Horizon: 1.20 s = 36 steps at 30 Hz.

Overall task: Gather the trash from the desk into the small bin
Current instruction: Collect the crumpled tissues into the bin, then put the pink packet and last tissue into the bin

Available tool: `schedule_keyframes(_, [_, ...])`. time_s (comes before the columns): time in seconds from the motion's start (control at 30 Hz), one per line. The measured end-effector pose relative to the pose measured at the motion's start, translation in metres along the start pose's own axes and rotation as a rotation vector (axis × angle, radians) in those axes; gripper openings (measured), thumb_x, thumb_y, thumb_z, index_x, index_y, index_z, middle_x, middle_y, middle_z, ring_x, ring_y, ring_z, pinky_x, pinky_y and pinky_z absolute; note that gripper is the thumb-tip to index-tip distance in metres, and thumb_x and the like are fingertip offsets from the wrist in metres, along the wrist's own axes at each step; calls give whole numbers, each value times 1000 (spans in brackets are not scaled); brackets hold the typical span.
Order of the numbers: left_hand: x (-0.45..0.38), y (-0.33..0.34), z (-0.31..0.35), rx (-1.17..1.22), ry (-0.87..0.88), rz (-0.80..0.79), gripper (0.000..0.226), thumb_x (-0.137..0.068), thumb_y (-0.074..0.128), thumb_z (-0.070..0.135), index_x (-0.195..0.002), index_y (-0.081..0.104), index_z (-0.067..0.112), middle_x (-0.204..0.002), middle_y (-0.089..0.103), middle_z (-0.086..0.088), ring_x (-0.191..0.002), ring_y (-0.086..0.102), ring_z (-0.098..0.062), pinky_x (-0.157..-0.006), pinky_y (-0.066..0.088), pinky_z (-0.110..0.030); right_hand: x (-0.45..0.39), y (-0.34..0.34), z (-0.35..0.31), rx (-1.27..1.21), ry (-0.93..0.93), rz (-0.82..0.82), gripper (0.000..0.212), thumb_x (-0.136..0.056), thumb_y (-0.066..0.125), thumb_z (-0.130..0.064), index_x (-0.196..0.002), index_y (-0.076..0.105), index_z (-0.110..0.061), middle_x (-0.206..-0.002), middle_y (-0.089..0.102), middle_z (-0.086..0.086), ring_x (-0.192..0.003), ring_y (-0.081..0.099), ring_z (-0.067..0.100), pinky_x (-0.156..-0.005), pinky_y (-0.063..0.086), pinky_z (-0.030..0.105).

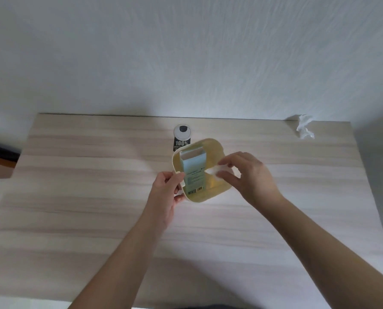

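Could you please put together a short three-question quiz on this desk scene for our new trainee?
1. True or false: the small bin already holds a light blue carton.
2. Which hand steadies the bin's rim: A) left hand, B) right hand, C) neither?
3. Where does trash still lie loose on the desk?

Key
1. True.
2. A; the right hand pinches a white tissue over the bin.
3. A crumpled tissue at the far right corner, and a black tag just behind the bin.
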<state>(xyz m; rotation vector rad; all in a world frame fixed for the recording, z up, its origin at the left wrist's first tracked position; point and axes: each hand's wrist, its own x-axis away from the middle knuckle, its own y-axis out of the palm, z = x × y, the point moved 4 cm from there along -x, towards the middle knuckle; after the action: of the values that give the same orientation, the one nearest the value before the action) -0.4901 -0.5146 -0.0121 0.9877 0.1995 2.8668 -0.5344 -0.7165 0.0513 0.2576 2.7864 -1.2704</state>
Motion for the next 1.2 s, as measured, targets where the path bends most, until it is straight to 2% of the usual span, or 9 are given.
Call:
schedule_keyframes(0.07, [8, 0, -2, -3, 2, -21, 14, -87, 64, 15, -86, 50, 13, -51, 43, 11, -46, 41, -3, -54, 39, -26, 7, -3, -4, 20, -15, 1, 24, -78, 77, -26, -98, 70, -16, -93, 67, -2, -87, 60, 18, -72, 45, 28])
schedule_keyframes(0.23, [25, -6, -15, -9, -12, -66, 14, -87, 63, 15, -82, 50, 13, -50, 42, 10, -46, 41, -4, -50, 42, -26, 30, -25, 0, 43, 3, 143, 19, -81, 74, -24, -99, 70, -20, -90, 58, -17, -82, 54, 4, -72, 38, 16])
schedule_keyframes(0.43, [45, -15, -25, -15, -53, -142, 13, -88, 63, 13, -85, 51, 10, -51, 43, 8, -47, 40, -5, -43, 34, -23, 96, -56, 59, 49, 285, 309, 18, -85, 67, -8, -95, 69, -23, -88, 63, -10, -72, 59, 10, -72, 45, 18])
schedule_keyframes(0.63, [53, -10, -29, -28, -102, -218, 14, -89, 61, 10, -84, 48, 10, -53, 42, 4, -46, 38, -8, -40, 30, -22, 192, -50, 102, 268, 552, 225, 21, -84, 66, -9, -103, 66, -18, -99, 66, 4, -86, 62, 24, -69, 46, 33])
schedule_keyframes(0.77, [58, 5, -38, -52, -119, -297, 15, -89, 61, 10, -83, 47, 11, -50, 45, 4, -43, 39, -7, -38, 29, -22, 235, -39, 107, 308, 659, 187, 27, -83, 67, -8, -109, 65, -13, -108, 66, 12, -95, 61, 33, -76, 52, 42])
schedule_keyframes(0.87, [65, 14, -45, -90, -139, -363, 16, -89, 60, 10, -81, 47, 13, -46, 46, 6, -42, 39, -7, -37, 29, -22, 258, -34, 114, 341, 734, 146, 29, -82, 66, -7, -111, 65, -7, -109, 65, 16, -96, 58, 39, -79, 49, 43])
schedule_keyframes(1.0, [75, 26, -52, -163, -150, -432, 19, -88, 61, 10, -77, 46, 14, -45, 42, 7, -41, 37, -8, -37, 29, -22, 276, -32, 119, 314, 816, 150, 34, -82, 63, -8, -116, 60, -9, -101, 61, 17, -95, 54, 39, -73, 48, 41])
schedule_keyframes(1.1, [82, 35, -59, -230, -158, -466, 20, -87, 62, 11, -75, 47, 14, -49, 41, 5, -43, 36, -9, -38, 29, -22, 289, -30, 131, 283, 878, 160, 40, -82, 65, -9, -121, 58, -11, -116, 57, 20, -104, 52, 40, -83, 48, 46])
schedule_keyframes(1.2, [89, 45, -65, -286, -157, -482, 21, -86, 64, 13, -73, 48, 15, -52, 42, 4, -45, 36, -10, -41, 29, -23, 303, -26, 149, 259, 1010, 166, 60, -81, 69, -21, -136, 45, -17, -132, 48, 19, -115, 45, 40, -93, 42, 46])
